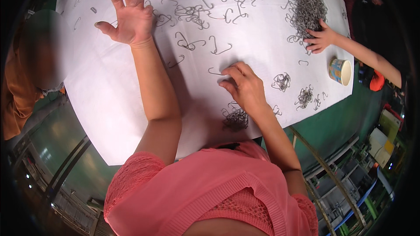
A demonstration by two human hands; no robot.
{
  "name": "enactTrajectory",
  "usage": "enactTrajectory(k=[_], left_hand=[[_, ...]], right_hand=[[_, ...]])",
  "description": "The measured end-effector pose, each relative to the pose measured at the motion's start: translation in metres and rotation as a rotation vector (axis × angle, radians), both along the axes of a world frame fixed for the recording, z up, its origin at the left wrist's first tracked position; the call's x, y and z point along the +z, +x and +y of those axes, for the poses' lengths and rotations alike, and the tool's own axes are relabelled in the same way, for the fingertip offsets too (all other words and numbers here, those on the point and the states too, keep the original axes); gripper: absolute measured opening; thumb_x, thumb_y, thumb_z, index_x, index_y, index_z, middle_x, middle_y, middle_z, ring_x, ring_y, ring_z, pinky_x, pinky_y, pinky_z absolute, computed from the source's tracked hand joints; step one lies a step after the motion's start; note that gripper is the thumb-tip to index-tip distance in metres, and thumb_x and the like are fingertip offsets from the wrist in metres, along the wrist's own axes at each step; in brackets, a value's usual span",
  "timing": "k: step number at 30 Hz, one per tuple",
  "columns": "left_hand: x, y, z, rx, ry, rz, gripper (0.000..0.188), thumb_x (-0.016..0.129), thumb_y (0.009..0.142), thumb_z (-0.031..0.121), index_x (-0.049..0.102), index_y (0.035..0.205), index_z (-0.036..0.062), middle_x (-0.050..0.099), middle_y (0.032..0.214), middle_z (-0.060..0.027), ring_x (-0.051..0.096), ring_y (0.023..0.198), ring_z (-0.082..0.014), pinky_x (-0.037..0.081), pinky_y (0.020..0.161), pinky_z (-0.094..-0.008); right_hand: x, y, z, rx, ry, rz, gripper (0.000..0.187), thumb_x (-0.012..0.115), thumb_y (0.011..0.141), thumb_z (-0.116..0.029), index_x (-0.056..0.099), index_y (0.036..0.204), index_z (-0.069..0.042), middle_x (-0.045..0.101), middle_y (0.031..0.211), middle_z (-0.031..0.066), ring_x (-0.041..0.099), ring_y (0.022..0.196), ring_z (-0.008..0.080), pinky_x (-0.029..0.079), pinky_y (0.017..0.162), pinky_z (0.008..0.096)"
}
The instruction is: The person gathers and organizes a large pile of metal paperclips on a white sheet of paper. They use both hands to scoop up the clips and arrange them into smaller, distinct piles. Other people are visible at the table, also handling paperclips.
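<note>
The left hand is raised above the white sheet, palm showing, its thumb well away from the loosely curled fingers, and it holds nothing visible. The right hand is low over the sheet, thumb and forefinger set narrowly apart beside a single bent-wire hook. One end of that hook reaches the forefinger's tip (whether it is actually pinched, I cannot tell).

A dark heap of hooks lies near the right wrist, on its left, while two smaller clusters, a nearer bunch and a farther bunch, sit to its right. Loose hooks and a tangle of hooks spread over the upper sheet. At upper right, a co-worker's hand touches the lower edge of a large hook pile, with a patterned paper cup near it.
</note>
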State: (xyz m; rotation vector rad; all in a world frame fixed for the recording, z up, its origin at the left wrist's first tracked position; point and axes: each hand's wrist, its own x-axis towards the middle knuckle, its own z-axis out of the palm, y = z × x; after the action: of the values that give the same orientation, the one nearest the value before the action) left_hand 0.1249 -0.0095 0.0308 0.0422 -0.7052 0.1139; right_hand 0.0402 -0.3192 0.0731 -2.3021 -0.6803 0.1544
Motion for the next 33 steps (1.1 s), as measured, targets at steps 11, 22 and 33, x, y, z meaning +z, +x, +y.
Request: enactTrajectory(k=[11,22,33], left_hand=[[0.003,-0.012,0.024,0.016,-0.006,-0.197,0.071,0.066,0.078,0.053,0.038,0.135,0.0226,0.044,0.125,0.0001,0.045,0.098,-0.017,0.042,0.073,-0.037],[0.004,-0.017,0.022,0.088,-0.069,-0.129,0.07,0.067,0.077,0.054,0.041,0.134,0.0233,0.045,0.123,0.0009,0.044,0.098,-0.0177,0.044,0.081,-0.0424],[0.002,-0.022,0.033,0.118,0.081,-0.11,0.067,0.07,0.077,0.047,0.042,0.133,0.023,0.045,0.125,0.0012,0.048,0.103,-0.0138,0.044,0.077,-0.0397]], right_hand=[[-0.006,0.059,0.041,-0.087,-0.004,-0.184,0.009,0.069,0.076,-0.007,0.064,0.084,-0.008,0.057,0.085,0.006,0.06,0.072,0.0236,0.049,0.057,0.0349],[-0.017,0.095,0.099,-0.191,-0.168,0.017,0.015,0.073,0.075,-0.018,0.065,0.082,-0.008,0.062,0.081,0.0056,0.062,0.068,0.0249,0.048,0.059,0.0374],[-0.015,0.093,0.103,-0.183,-0.232,0.024,0.012,0.069,0.079,-0.018,0.064,0.079,-0.008,0.063,0.085,0.009,0.063,0.07,0.0297,0.05,0.061,0.0403]])
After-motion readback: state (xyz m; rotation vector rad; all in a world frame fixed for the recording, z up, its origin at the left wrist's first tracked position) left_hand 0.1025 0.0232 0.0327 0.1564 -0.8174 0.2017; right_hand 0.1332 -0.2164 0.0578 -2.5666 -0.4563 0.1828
